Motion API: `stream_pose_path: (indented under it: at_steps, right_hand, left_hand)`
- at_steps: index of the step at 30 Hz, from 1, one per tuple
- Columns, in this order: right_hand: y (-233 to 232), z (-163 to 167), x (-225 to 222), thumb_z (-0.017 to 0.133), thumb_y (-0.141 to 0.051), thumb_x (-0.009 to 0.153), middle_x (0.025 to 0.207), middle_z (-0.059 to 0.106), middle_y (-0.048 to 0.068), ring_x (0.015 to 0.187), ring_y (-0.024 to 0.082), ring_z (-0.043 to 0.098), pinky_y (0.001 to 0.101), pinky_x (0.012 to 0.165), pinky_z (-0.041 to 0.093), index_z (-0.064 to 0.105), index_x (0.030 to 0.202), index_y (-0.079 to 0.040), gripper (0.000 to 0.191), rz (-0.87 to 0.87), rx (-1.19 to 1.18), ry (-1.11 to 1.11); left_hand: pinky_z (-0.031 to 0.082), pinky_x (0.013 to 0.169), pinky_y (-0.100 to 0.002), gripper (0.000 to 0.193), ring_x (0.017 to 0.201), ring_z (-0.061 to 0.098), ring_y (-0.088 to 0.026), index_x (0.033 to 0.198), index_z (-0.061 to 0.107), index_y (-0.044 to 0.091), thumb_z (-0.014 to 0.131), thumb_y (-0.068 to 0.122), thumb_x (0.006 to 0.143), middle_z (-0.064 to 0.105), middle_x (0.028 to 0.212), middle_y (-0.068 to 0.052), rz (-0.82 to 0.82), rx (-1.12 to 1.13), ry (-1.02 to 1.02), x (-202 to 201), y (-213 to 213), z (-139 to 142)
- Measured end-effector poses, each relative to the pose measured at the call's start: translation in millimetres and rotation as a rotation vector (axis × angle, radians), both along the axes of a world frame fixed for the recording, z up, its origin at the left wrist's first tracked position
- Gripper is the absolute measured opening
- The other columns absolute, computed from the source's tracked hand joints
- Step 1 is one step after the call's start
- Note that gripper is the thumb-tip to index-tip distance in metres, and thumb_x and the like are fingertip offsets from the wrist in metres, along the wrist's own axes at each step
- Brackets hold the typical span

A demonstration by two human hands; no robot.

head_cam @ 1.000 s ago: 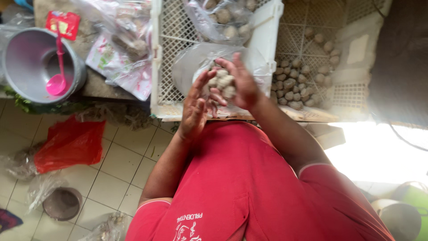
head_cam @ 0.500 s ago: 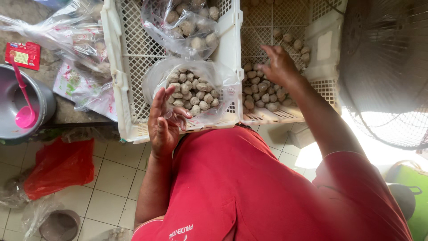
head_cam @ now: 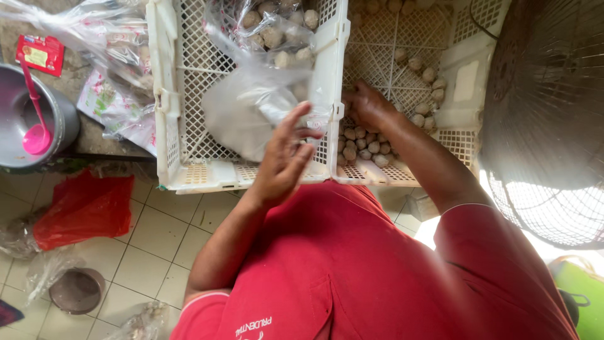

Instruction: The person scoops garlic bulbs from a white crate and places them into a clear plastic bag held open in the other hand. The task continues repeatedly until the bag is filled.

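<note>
Two hands: left hand (head_cam: 284, 157) beside plastic bag (head_cam: 245, 116)

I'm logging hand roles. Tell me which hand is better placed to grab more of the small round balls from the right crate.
Right. The right hand already rests in the right crate just above the balls. The left hand is open by the clear bag in the left crate.

red packet (head_cam: 39, 55) upper left, clear bags (head_cam: 258, 107) in crate
</note>
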State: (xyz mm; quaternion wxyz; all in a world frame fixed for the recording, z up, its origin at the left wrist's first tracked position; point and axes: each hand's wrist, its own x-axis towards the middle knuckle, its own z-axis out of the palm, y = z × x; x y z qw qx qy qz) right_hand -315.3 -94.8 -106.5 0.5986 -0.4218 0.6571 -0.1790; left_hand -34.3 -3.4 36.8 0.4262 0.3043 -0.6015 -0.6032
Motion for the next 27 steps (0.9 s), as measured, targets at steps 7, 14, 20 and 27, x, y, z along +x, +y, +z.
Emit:
stream_pose_path:
  at_steps: [7,14,20,27]
  right_hand:
    - [-12.2,18.5,-50.4,0.07,-0.02,0.094,0.107,0.067,0.014,0.086,0.023,0.065,0.0333,0.067,0.055,0.063,0.124,-0.016,0.031,-0.017,0.002,0.187]
    - [22.9,52.9,-73.3,0.059,-0.043,0.112,0.123,0.065,0.014,0.106,0.024,0.067,0.0419,0.079,0.062,0.061,0.128,-0.012,0.034,-0.401,-0.185,-1.268]
    - [54.4,74.4,-0.1,0.05,-0.053,0.103,0.145,0.06,0.016,0.134,0.041,0.059,0.0597,0.103,0.058,0.06,0.139,-0.016,0.053,-0.546,-0.184,-1.648]
    - [78.2,81.3,46.6,0.053,-0.047,0.108,0.137,0.063,0.018,0.123,0.038,0.065,0.0514,0.095,0.061,0.058,0.137,-0.012,0.046,-0.331,0.041,-1.713]
  left_hand:
    - [0.056,0.088,-0.03,0.057,0.115,0.065,-0.021,0.164,0.031,0.004,0.048,0.025,0.114,0.046,0.161,-0.02,0.119,0.174,0.176,12.7,-9.6,25.5]
    - [0.052,0.085,-0.029,0.052,0.113,0.065,-0.02,0.158,0.039,0.001,0.049,0.025,0.113,0.052,0.154,-0.017,0.201,0.298,0.248,36.4,22.1,0.4]
    - [0.052,0.086,-0.028,0.054,0.113,0.065,-0.02,0.158,0.039,-0.002,0.05,0.025,0.112,0.052,0.153,-0.018,0.22,0.245,0.212,46.8,24.1,-7.6]
    - [0.054,0.079,-0.025,0.064,0.111,0.068,-0.018,0.163,0.028,-0.001,0.052,0.028,0.112,0.042,0.164,-0.018,0.234,0.159,0.181,60.5,23.4,-4.7]
